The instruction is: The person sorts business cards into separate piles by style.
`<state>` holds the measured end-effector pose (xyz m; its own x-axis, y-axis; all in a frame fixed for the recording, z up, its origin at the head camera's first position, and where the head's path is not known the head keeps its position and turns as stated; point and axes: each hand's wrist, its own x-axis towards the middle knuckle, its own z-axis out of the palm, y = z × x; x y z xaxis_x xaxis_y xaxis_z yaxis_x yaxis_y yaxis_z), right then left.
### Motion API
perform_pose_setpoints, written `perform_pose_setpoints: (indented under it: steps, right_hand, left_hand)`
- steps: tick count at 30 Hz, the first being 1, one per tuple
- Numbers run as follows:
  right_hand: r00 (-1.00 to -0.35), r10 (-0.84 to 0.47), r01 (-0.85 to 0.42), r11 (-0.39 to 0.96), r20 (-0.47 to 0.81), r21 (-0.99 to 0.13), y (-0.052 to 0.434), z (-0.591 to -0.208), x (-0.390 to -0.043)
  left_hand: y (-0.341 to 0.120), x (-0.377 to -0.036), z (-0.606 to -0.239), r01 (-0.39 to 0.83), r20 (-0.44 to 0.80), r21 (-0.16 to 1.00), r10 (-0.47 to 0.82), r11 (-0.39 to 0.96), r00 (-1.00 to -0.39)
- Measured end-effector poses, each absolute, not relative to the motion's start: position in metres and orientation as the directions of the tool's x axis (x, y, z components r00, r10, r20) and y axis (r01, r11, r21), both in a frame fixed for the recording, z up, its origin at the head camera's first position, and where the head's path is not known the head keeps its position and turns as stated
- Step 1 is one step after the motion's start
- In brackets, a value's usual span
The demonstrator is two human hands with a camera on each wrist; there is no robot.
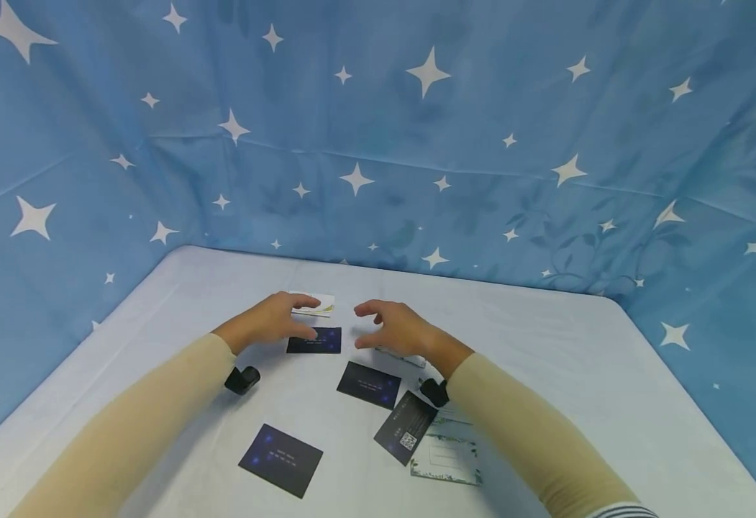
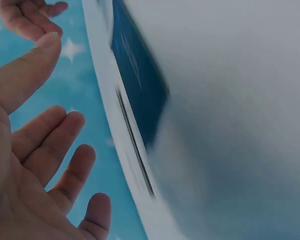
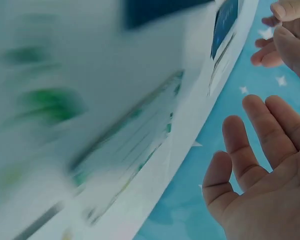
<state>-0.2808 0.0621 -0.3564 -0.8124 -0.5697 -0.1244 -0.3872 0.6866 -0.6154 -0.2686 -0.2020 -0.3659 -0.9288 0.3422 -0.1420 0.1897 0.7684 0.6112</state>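
Head view. Two bare hands, facing each other across a gap: left hand (image 1: 272, 320), right hand (image 1: 398, 331); on each, thumb and forefinger stand wide apart in a loose bend, nothing gripped. Cards on a white tablecloth (image 1: 533, 345), placed from the central navy card (image 1: 370, 385): at 10 o'clock, a second navy card (image 1: 326, 341), partly behind the left hand; at 11, a white card with a gold curve (image 1: 319, 306); at 2, a leaf-bordered card (image 1: 410, 357), partly behind the right hand; between 4 and 5, a black card with QR code (image 1: 406, 428), then a white leaf-edged card (image 1: 447, 460); at 8, a large-looking navy card (image 1: 281, 460). Star-print curtain (image 1: 378, 108) from 9 round to 3 o'clock. QR code legible as such in this view only.

Left wrist view. Left palm at 8 o'clock, hidden from the head camera: fingers relaxed and fanned, palm bare. A navy card near 12; a thin dark line beside it, toward 6.

Right wrist view. Right palm at 4 o'clock: fingers extended, slightly bent, palm bare. Centre: leaf-bordered card, its ruled lines visible here; at 9, blurred green leaf print.
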Motion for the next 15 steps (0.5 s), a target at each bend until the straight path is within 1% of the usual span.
perform_pose_setpoints:
  steps: [6,11,15]
  right_hand:
    - [-0.804,-0.585,-0.409,0.678,-0.111,-0.610,0.105,-0.360,-0.237]
    - [-0.808,-0.583,-0.421,0.671,-0.085,-0.611,0.137,-0.366,-0.207]
    - [-0.818,-0.574,-0.430,0.664,-0.048,-0.612,0.162,-0.369,-0.193]
  left_hand:
    - [-0.171,-0.235,-0.370,0.327,-0.074,0.628,0.472,0.707,-0.879]
    - [-0.143,-0.208,-0.373,0.366,-0.069,0.628,0.517,0.687,-0.853]
    - [-0.120,-0.199,-0.378,0.412,-0.058,0.621,0.563,0.667,-0.825]
